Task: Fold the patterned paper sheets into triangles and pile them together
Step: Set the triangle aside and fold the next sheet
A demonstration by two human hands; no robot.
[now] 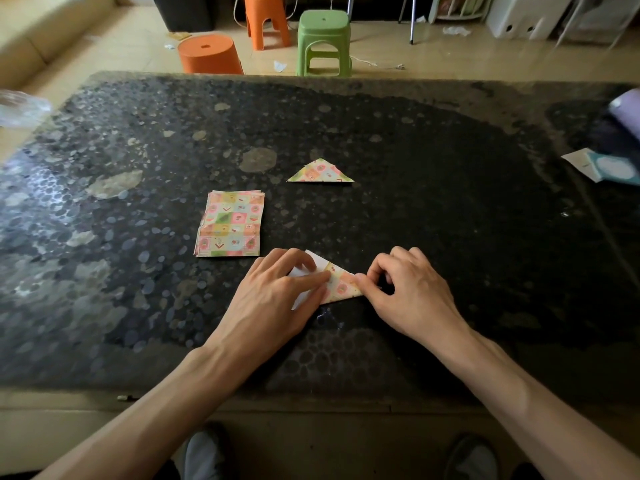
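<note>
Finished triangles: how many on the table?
1 visible: the folded triangle lies beyond the flat stack; others may lie hidden under it. Another sheet is half-folded, left hand pressing it, right hand pinching its corner.

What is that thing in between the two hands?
A patterned paper sheet, half folded so its white back shows, lies between them in the head view. The left hand presses it; the right hand pinches its corner.

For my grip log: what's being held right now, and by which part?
The right hand pinches the half-folded sheet at its right corner; the left hand only presses its left side flat.
</note>
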